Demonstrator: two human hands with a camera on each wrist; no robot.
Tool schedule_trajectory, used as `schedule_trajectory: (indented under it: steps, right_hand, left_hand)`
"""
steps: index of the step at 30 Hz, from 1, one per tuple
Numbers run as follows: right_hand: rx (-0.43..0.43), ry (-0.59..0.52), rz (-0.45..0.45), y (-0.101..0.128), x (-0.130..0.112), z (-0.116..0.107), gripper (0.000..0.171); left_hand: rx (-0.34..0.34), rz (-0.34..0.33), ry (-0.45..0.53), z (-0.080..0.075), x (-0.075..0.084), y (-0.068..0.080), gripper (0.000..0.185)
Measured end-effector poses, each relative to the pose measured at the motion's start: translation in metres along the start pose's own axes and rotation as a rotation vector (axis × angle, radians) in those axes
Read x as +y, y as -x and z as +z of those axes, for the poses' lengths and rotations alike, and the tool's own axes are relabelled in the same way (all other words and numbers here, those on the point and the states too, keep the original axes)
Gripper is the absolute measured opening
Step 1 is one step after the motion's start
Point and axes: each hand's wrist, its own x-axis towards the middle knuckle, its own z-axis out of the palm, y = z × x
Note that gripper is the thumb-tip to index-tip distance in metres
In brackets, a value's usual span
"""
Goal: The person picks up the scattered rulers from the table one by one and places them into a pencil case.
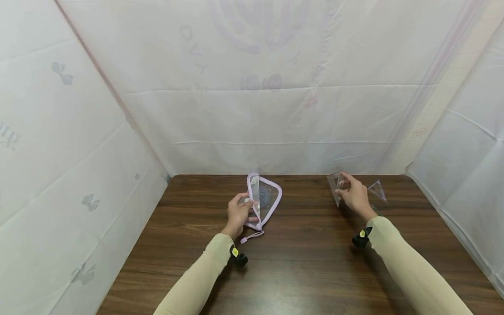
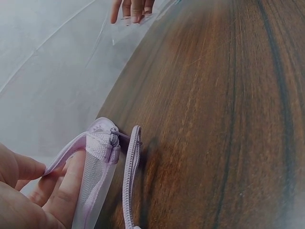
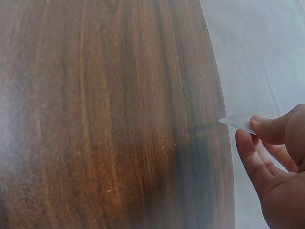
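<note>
My left hand (image 1: 238,213) grips the side of a see-through mesh zipper pouch (image 1: 277,200) with lilac edging, its mouth parted around my fingers. A small bluish clear piece (image 1: 265,197) shows inside the pouch. In the left wrist view, the zipper pull (image 2: 114,136) sits at the pouch's corner. Farther right, my right hand (image 1: 355,195) pinches a clear plastic set square (image 1: 333,187) between thumb and fingers, tilted above the table. The right wrist view shows one pointed corner of that set square (image 3: 234,121) sticking out past the thumb.
Just right of my right hand, another clear set square (image 1: 378,191) lies on the dark wooden table (image 1: 299,271). A lilac strap (image 1: 252,236) hangs from the pouch. White sheeting (image 1: 252,127) rises behind the table's far edge and along both sides.
</note>
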Motion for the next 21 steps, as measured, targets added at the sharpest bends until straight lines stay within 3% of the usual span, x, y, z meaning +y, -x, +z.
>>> schedule_trajectory:
  steps: [21]
  right_hand:
    - [0.0,0.004,0.012,-0.0038,0.0041,0.0025,0.067]
  left_hand:
    - [0.011,-0.003,-0.003,0.002,-0.0021,-0.0032,0.029]
